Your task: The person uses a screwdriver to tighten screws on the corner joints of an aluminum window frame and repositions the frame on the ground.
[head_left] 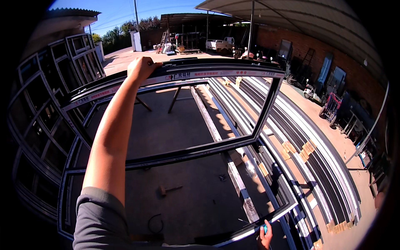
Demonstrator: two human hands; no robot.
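My left hand (141, 68) is closed over the far, raised rail of a dark rectangular window frame (200, 151), whose rails carry printed film strips. This frame stands tilted up from a larger dark frame (287, 210) lying below it. At the near right edge of the larger frame is my right hand (265, 236), its fingers bent around a small blue thing (264, 228); most of that thing is hidden. Through the frames a mallet (168, 190) shows on the ground, along with a thin dark loop (156, 224).
Long bundled profiles (329, 179) run along the right on wooden blocks. A pale support beam (241, 187) passes under the frames. Finished frames (41, 100) lean at the left. Farther off are a white truck (220, 44), a ladder (162, 43) and a motorbike (309, 91).
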